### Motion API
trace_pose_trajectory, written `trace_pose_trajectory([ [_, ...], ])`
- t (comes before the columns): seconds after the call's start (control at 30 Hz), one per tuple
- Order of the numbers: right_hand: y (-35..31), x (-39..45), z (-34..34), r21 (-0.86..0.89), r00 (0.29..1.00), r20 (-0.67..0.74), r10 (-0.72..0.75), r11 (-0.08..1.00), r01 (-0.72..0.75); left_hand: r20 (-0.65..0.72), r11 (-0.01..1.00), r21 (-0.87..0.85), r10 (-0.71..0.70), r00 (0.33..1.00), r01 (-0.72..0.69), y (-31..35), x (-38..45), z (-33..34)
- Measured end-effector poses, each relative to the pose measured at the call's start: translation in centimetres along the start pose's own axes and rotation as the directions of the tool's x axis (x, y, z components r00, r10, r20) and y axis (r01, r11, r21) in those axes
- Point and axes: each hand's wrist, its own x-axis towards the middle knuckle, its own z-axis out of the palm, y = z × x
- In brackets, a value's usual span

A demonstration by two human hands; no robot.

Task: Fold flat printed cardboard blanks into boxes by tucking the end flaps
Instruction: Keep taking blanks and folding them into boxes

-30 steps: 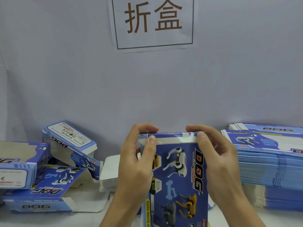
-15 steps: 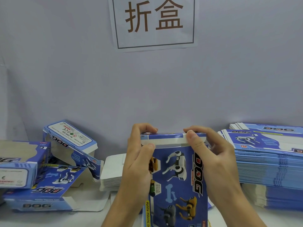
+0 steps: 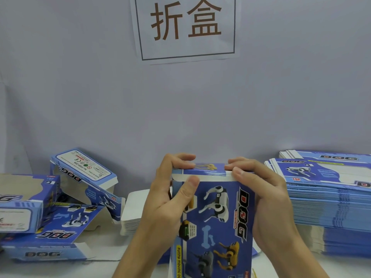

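Note:
A blue printed "DOG" box (image 3: 216, 221) stands upright in front of me, its printed face toward me. My left hand (image 3: 170, 197) grips its upper left corner, thumb on the face and fingers curled over the top. My right hand (image 3: 267, 199) grips the upper right corner, fingers curled over the top end flap (image 3: 208, 168), which lies folded down across the top with a white strip showing beneath it.
A tall stack of flat blue blanks (image 3: 329, 199) sits at the right. Several folded boxes (image 3: 84, 183) lie piled at the left. A stack of white cards (image 3: 134, 213) sits behind my left wrist. A paper sign (image 3: 186, 27) hangs on the grey wall.
The top end flap has folded further down over the box's top. My fingers have shifted along the top edge, and the box sits slightly more upright.

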Motion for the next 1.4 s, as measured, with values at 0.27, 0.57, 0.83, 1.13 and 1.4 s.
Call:
trace_pose_trajectory([
  [0.27,0.0,0.2,-0.3,0.066,1.000,-0.011,0.017,0.998,-0.016,-0.060,0.994,-0.107,0.023,0.998,-0.030,0.0,0.4,-0.1],
  [0.57,0.4,0.2,-0.9,0.013,1.000,0.015,-0.004,1.000,0.004,-0.031,0.998,-0.046,0.040,0.999,-0.041,0.2,0.1,0.2],
  [0.83,0.3,0.2,-1.2,-0.142,0.991,0.106,-0.082,0.985,0.096,-0.117,0.979,0.141,0.162,0.980,-0.145,-0.5,0.5,0.6],
  [1.13,0.5,0.3,-1.0,-0.077,0.988,0.140,-0.061,0.994,0.073,-0.115,0.970,0.229,0.113,0.987,-0.085,0.1,0.4,0.5],
  [1.4,0.2,0.0,-0.9,-0.109,0.986,0.145,-0.079,0.989,0.095,-0.088,0.969,0.247,0.013,0.996,0.009,0.9,0.5,0.3],
])
